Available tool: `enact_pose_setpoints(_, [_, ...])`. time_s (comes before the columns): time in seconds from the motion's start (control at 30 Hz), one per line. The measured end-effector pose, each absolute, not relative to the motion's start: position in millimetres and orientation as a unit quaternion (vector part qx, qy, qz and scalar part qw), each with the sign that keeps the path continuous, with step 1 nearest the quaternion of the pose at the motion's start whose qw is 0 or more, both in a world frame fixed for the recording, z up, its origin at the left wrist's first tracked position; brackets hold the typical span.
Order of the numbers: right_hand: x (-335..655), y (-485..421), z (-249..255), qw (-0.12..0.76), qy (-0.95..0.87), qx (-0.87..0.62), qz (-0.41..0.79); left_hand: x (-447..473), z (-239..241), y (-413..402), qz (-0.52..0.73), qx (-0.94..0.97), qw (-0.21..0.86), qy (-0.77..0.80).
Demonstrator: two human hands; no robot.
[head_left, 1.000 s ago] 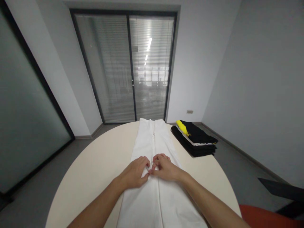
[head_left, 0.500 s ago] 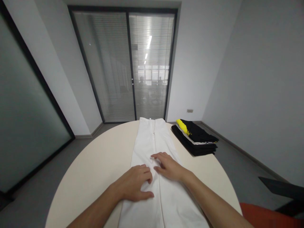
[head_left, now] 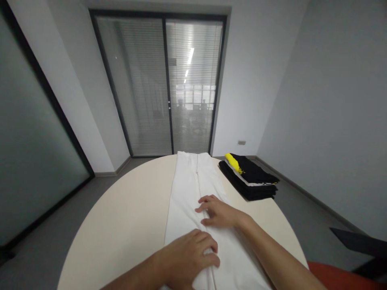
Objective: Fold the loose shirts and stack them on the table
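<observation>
A long white garment (head_left: 189, 185) lies stretched lengthwise down the middle of a round cream table (head_left: 127, 217), with a seam running along its centre. My right hand (head_left: 216, 211) rests flat on the cloth just right of that seam, fingers spread. Nearer to me, my left hand (head_left: 189, 257) presses down on the cloth with its fingers curled over the seam; whether it pinches the fabric I cannot make out.
A folded pile of black clothes with a yellow piece on top (head_left: 249, 177) sits at the table's far right edge. Beyond the table are glass doors with blinds (head_left: 165, 88). An orange chair (head_left: 338, 278) shows at the lower right.
My left hand has slid back toward me along the seam, from beside the right hand to the near part of the garment. The right hand has stayed almost in place, flattening out.
</observation>
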State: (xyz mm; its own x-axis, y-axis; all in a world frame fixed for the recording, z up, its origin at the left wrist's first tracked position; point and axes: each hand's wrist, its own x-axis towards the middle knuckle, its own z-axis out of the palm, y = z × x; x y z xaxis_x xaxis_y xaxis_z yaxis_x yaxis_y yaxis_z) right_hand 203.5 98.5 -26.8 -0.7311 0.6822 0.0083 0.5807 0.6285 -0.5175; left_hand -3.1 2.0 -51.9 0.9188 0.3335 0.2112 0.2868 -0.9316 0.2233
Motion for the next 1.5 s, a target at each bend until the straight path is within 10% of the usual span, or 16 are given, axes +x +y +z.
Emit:
enact_pose_setpoints(0.43, [199.3,138.8,-40.1,0.145,-0.8,-0.433,0.389,-38.5,-21.1,15.1,0.091,0.922,0.158,0.342])
enact_pose_setpoints(0.9, [123.0,242.3,-48.7,0.114,-0.706,-0.688,0.126,-58.2,-24.1,31.8,0.067,0.897,0.203,0.388])
enact_pose_setpoints(1.5, [161.5,195.8,-39.1,0.102,-0.797,-0.594,0.044,-32.5,-35.6,13.9,0.037,0.931,0.24,0.271])
